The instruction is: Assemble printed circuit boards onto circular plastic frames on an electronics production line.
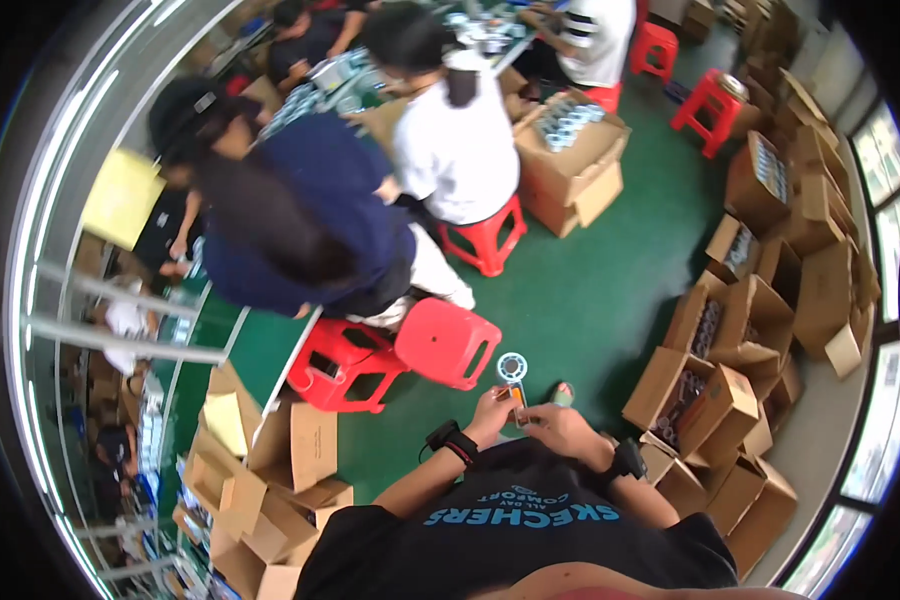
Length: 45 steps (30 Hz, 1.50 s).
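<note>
In front of my chest I hold what looks like a small handheld fan, with a round light-blue head and an orange-and-dark handle. My left hand is closed around the handle from the left side. Against the lower end of the handle, the fingers of my right hand are bent and pinched. Just what those right fingertips grip is too small to make out. The fan's head points away from me, over the green floor.
Two red stools stand ahead to the left, beside a green-topped table. Several people sit or lean at the tables. An open carton of light-blue parts stands farther off. Stacked cartons line the right wall; more cartons lie at left.
</note>
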Tool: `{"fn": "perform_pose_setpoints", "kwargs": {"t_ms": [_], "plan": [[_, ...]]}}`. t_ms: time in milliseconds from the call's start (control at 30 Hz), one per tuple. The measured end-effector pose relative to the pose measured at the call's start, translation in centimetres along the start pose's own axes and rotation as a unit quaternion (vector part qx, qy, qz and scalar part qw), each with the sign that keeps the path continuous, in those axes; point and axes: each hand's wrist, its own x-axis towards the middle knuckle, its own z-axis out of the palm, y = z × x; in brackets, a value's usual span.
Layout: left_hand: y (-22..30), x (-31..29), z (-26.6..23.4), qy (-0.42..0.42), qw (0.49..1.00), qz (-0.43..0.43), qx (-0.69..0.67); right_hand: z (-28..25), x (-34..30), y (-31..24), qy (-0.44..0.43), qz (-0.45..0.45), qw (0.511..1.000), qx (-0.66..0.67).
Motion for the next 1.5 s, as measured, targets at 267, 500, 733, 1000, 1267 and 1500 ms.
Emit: {"fn": "perform_pose_setpoints", "kwargs": {"t_ms": [267, 500, 733, 1000, 1267, 1500], "plan": [[7.8, 12.3, 17.5, -0.083, 0.97, -0.173, -0.152, -28.0, 1.8, 10.6, 0.261, 0.126, 0.956, -0.05], [11.0, 29.9, 26.7, -0.104, 0.98, -0.154, -0.065, -36.4, 0.3, 28.6, 0.34, 0.314, 0.885, -0.059], [25.4, 47.0, 40.5, -0.2, 0.972, -0.117, 0.03, -38.4, -7.2, 34.7, 0.23, 0.544, 0.782, 0.197], [35.4, 67.2, 51.5, -0.148, 0.985, -0.051, 0.074, -50.3, 0.1, 52.2, 0.169, 0.39, 0.89, 0.166], [29.7, 84.6, 43.1, 0.085, 0.919, -0.167, 0.347, -87.0, 24.6, 63.3, 0.345, 0.436, 0.783, 0.279], [36.3, 92.7, 48.7, 0.152, 0.896, -0.153, 0.387, -111.7, 37.5, 72.6, 0.419, 0.361, 0.793, 0.258]]}}
